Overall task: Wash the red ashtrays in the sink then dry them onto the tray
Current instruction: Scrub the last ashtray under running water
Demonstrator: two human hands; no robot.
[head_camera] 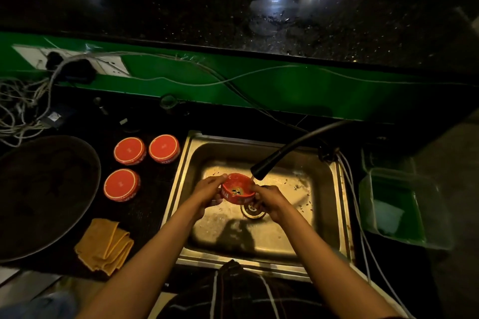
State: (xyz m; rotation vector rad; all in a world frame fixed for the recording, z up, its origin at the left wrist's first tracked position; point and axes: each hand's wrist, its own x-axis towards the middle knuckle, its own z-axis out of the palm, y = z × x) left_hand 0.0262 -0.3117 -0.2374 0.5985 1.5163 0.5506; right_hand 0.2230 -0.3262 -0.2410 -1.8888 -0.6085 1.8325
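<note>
Over the steel sink (pixel 334 210) I hold a red ashtray (pixel 237 189) tilted toward me, just under the black tap spout (pixel 261 169). My left hand (pixel 208 190) grips its left rim and my right hand (pixel 270 201) grips its right rim. A thin stream of water falls from the spout near the ashtray's right edge. Three more red ashtrays lie upside down on the dark counter left of the sink: one at the back left (pixel 129 151), one at the back right (pixel 164 148), one in front (pixel 121 185). A large dark round tray (pixel 85 163) sits at the far left.
A folded orange cloth (pixel 105 246) lies on the counter in front of the ashtrays. Tangled cables (pixel 23 109) and a wall socket fill the back left. A clear plastic container (pixel 399 207) stands right of the sink. Cords hang along the sink's right edge.
</note>
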